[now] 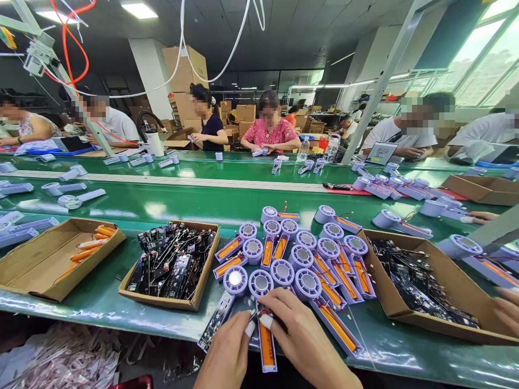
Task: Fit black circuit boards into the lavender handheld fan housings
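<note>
Both of my hands meet at a purple fan-like unit [261, 283] at the bench's front edge; its handle holds an orange battery [267, 346]. My left hand [230, 346] pinches something small and dark near the top of the handle, too small to name. My right hand [300, 337] has its fingers closed on the same unit, below the round head. White covers sit on some fingertips. Just left lies another unit with a black circuit board [217, 319] in its handle. More purple units with orange batteries [301, 255] are grouped behind my hands.
Cardboard trays of circuit boards stand left [197, 297] and right [389, 308]; another tray [52, 289] holds orange batteries. Another person's hand [508, 308] is at the right edge. Several people sit across the green bench [243, 202]. Scraps [68, 362] lie below.
</note>
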Motion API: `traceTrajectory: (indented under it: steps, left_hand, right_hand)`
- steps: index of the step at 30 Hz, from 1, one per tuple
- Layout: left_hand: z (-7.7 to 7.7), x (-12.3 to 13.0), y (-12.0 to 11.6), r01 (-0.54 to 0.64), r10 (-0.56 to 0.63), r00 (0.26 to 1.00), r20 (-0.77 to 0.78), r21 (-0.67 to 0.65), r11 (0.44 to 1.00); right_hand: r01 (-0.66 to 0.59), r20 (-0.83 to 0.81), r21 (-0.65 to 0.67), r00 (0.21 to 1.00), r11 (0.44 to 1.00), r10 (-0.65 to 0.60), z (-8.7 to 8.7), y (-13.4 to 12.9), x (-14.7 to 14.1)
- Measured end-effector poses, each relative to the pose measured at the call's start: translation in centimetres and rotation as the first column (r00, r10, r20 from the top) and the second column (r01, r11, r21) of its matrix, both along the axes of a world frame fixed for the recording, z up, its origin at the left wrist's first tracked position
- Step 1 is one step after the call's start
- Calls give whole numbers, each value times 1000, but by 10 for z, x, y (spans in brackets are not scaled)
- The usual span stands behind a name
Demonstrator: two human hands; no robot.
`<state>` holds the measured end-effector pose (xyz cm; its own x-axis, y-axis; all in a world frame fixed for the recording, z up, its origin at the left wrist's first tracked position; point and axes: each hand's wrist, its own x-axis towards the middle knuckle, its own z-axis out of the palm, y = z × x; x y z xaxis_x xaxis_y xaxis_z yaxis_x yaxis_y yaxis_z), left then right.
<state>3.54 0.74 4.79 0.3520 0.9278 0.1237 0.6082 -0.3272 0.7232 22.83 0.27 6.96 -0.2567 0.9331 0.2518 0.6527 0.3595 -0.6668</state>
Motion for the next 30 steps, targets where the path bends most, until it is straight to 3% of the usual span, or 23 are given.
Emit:
traceTrajectory:
  steps: [5, 10, 13, 17, 22, 25, 30]
  left_hand:
    - [-20, 3, -12, -208, 213, 970, 114, -55, 977]
    - [-17, 9, -16, -256, 274, 934, 228, -107, 961]
    - [-11, 9, -14, -202, 218, 943, 253, -88, 976]
    - [-1, 7, -12, -88, 104, 954, 281, -70, 994]
    - [8, 9, -12, -130, 165, 943, 290, -134, 982]
    - [10, 10, -11, -143, 182, 937, 298, -148, 979]
    - [17, 11, -10, -121, 159, 939, 304, -140, 983]
  right_hand:
    - [145, -126, 12, 982, 989, -142, 2, -19, 20]
    - [125, -64, 174, 991, 977, -116, 2, -24, 9]
    - [82, -23, 201, 997, 976, -79, -7, -20, -3]
    - [94, -159, 131, 985, 987, -73, -14, -13, -13]
    - [56, -298, 65, 954, 996, -34, -12, -8, -17]
    - [-4, -275, 67, 961, 998, 22, -12, -10, -15]
    - [80, -160, 79, 985, 994, -66, -19, -14, -12]
